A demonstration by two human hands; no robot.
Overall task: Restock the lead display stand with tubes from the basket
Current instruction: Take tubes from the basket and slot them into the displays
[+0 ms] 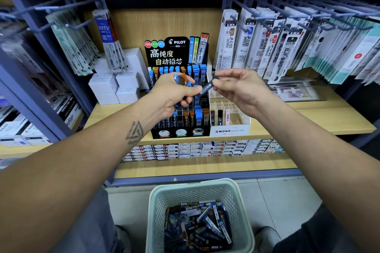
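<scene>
Head view: left hand (pixel 174 93) grips a bunch of tubes (pixel 182 80); right hand (pixel 238 88) pinches one dark tube (pixel 207 87) between them. Display stand (pixel 178 96) sits behind both hands, basket (pixel 197 189) below.

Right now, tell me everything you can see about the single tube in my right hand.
The single tube is a slim, dark, flat-sided lead case, plastic by its look, with a white barcode label along one face. It lies tilted, its upper end towards the right. The right hand pinches it between thumb and fingertips; its lower end reaches the left hand, which grips a bunch of blue and orange-capped tubes. It is held in front of the black Pilot stand.
</scene>
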